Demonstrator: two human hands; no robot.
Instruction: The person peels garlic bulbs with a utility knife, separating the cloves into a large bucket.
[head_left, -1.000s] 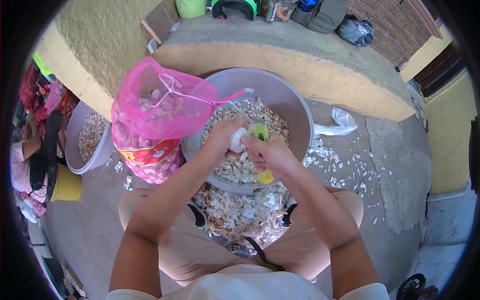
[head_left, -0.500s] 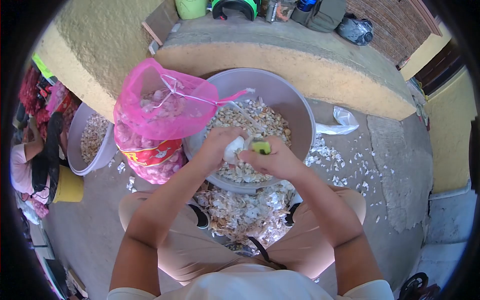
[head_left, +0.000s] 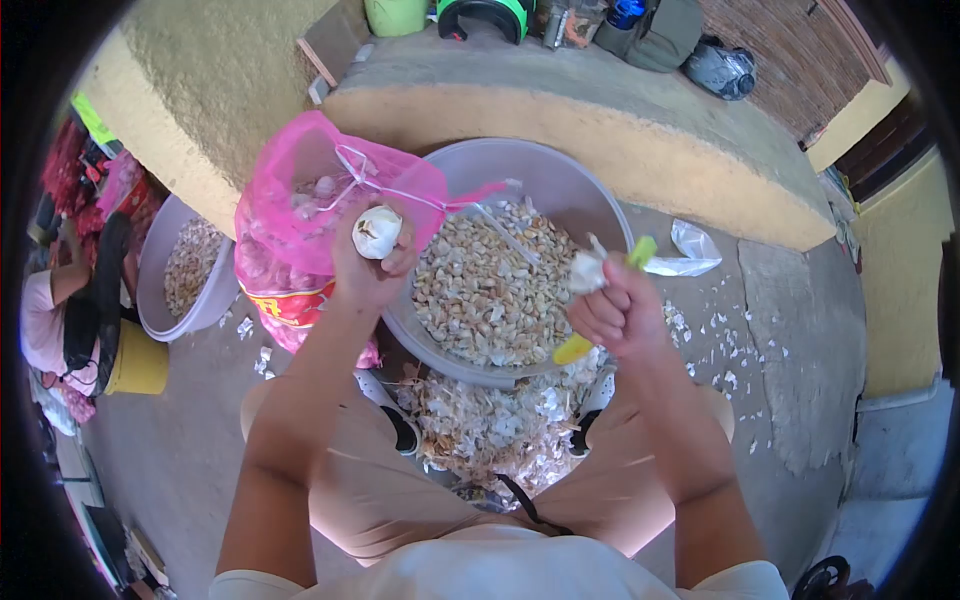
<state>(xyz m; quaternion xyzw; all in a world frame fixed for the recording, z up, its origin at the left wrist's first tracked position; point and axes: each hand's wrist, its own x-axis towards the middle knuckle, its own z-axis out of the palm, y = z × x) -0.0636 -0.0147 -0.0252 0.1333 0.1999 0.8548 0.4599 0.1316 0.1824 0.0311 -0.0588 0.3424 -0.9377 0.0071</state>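
Over the pink mesh bag [head_left: 285,235], my left hand [head_left: 368,275] is closed around a whole white garlic bulb [head_left: 377,232]. My right hand [head_left: 622,312], at the right rim of the large tub [head_left: 470,160], grips a slim yellow-green tool [head_left: 574,349]; the tool's ends stick out above and below the fist, and its kind is not clear. A piece of white garlic skin [head_left: 588,272] is pinched at the thumb of that hand. Loose garlic cloves [head_left: 490,290] fill the bottom of the tub, between my two hands. More garlic bulbs show through the mesh bag.
Garlic peelings [head_left: 490,420] are heaped between my feet. A second tub of cloves [head_left: 165,305] stands at the left, with a seated person [head_left: 60,320] and a yellow bucket [head_left: 138,360] beside it. A concrete ledge [head_left: 580,120] runs behind the large tub.
My hands were together over the tub at a garlic bulb; now they are apart. The left has moved left and up with a bulb, the right to the right with the tool and skin.
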